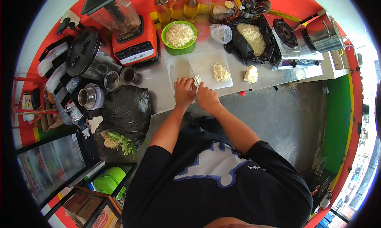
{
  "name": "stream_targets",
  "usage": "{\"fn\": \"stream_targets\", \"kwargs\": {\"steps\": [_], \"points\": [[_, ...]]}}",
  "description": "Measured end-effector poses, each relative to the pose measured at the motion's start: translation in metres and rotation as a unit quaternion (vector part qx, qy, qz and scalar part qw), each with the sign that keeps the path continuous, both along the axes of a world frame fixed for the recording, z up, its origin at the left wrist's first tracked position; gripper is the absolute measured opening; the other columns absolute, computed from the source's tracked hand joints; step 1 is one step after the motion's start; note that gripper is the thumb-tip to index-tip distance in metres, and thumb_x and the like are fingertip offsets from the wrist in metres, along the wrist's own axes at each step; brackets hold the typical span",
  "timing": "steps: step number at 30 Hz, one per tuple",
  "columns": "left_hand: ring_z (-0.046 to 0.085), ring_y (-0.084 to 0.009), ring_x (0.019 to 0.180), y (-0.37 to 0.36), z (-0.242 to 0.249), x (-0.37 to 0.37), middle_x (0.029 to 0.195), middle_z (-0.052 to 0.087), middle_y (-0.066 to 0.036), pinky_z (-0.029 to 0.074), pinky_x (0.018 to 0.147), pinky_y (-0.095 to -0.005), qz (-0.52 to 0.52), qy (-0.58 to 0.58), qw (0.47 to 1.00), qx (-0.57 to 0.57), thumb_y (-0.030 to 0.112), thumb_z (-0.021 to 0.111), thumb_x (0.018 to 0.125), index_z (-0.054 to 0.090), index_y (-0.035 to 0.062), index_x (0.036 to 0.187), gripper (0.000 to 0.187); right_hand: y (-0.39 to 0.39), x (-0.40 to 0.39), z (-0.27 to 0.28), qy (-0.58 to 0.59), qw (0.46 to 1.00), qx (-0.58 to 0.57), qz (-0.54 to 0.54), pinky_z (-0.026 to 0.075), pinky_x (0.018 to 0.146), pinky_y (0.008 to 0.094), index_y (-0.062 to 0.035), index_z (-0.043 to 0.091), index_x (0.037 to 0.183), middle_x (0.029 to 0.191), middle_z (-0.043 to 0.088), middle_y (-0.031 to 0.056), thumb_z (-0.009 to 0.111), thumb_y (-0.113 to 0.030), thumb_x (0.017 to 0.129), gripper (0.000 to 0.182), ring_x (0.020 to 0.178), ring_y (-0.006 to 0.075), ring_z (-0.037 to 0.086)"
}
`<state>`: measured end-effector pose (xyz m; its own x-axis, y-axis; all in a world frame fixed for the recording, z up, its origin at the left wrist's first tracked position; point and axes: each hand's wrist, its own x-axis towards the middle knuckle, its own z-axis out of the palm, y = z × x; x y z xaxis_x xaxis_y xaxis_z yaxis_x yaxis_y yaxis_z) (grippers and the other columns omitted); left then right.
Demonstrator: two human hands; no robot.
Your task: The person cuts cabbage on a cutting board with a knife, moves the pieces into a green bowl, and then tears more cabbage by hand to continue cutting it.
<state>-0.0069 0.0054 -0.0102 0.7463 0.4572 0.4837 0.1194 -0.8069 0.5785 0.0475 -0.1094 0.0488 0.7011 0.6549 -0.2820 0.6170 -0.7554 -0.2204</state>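
Observation:
My left hand (185, 91) lies at the near edge of a white cutting board (210, 63), fingers curled and closed on a small bunch of pale, thin strands (197, 80). Beside it, my right hand (207, 97) is wrapped around a knife (191, 65), whose thin blade points away across the board. The handle is hidden in the fist. Farther right on the board sits a loose pile of cut pale strands (221, 73). A whitish clump (251, 74) rests on the steel counter right of the board. Beyond the board stands a green bowl (179, 50) heaped with pale shreds.
A red blender (135, 49) stands at the back left. At the right, a black bag (242, 49) holding more pale shreds sits near a gas stove (297, 55) with a pot (325, 31). A large black plastic bag (127, 107) bulges at the left. Oil bottles (177, 5) line the back.

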Motion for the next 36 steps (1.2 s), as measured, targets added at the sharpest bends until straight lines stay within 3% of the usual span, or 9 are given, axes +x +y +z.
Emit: {"fn": "stream_targets", "kwargs": {"steps": [6,8,11,18,21,23,36], "points": [[0.057,-0.0269,0.093,0.000,0.004,0.000,0.092,0.064,-0.004,0.042,0.080,-0.0406,-0.007,-0.023,1.000,-0.003,0.007,0.066,0.080,0.067,0.0075,0.091,0.011,-0.004,-0.012,-0.002,0.004,1.000,-0.031,-0.002,0.060,0.072,0.0447,0.0009,0.047,0.107,0.088,0.072,0.0222,0.054,-0.012,0.093,0.020,0.084,0.0366,0.074],[0.057,-0.0270,0.093,0.000,0.004,0.000,0.092,0.064,-0.004,0.042,0.080,-0.0406,-0.004,-0.018,1.000,-0.003,0.007,0.066,0.080,0.067,0.0073,0.091,0.011,0.002,-0.007,0.003,0.078,0.996,-0.011,-0.032,0.058,0.077,0.0489,0.0030,0.044,0.108,0.092,0.070,0.0290,0.053,-0.008,0.092,0.021,0.091,0.0429,0.071],[0.057,-0.0272,0.093,0.000,0.004,0.000,0.093,0.065,-0.005,0.042,0.080,-0.0406,0.000,-0.007,1.000,-0.002,0.008,0.066,0.081,0.067,0.0072,0.093,0.012,0.005,0.002,0.002,0.032,0.999,-0.016,-0.004,0.060,0.072,0.0449,0.0019,0.047,0.107,0.091,0.072,0.0235,0.055,-0.012,0.092,0.022,0.086,0.0375,0.073],[0.056,-0.0274,0.093,0.000,0.004,0.000,0.092,0.064,-0.005,0.042,0.081,-0.0408,-0.004,-0.020,1.000,-0.016,0.007,0.066,0.081,0.068,0.0069,0.093,0.012,-0.004,-0.012,-0.002,0.019,0.999,-0.040,0.002,0.060,0.072,0.0441,0.0006,0.047,0.106,0.089,0.072,0.0226,0.054,-0.011,0.093,0.019,0.086,0.0364,0.074],[0.056,-0.0276,0.094,0.000,0.003,0.000,0.092,0.064,-0.005,0.042,0.082,-0.0408,-0.001,-0.016,1.000,-0.013,0.007,0.066,0.082,0.068,0.0067,0.093,0.012,0.004,-0.006,-0.002,0.037,0.999,-0.034,-0.020,0.060,0.073,0.0440,0.0013,0.046,0.107,0.091,0.072,0.0240,0.054,-0.011,0.093,0.020,0.087,0.0386,0.073],[0.056,-0.0278,0.094,-0.001,0.002,-0.002,0.093,0.065,-0.005,0.042,0.083,-0.0408,-0.002,-0.010,1.000,-0.015,0.007,0.066,0.082,0.068,0.0065,0.094,0.013,0.005,-0.001,0.008,0.072,0.997,-0.012,-0.021,0.057,0.080,0.0501,0.0022,0.044,0.107,0.094,0.070,0.0293,0.053,-0.009,0.091,0.021,0.091,0.0443,0.071],[0.057,-0.0298,0.096,0.001,0.000,-0.003,0.095,0.066,-0.008,0.043,0.085,-0.0414,-0.007,-0.003,0.999,-0.031,0.007,0.065,0.083,0.067,0.0057,0.095,0.013,0.006,0.002,0.008,0.080,0.997,-0.008,-0.022,0.057,0.080,0.0515,0.0021,0.044,0.108,0.093,0.070,0.0282,0.053,-0.007,0.090,0.022,0.090,0.0454,0.070]]}}
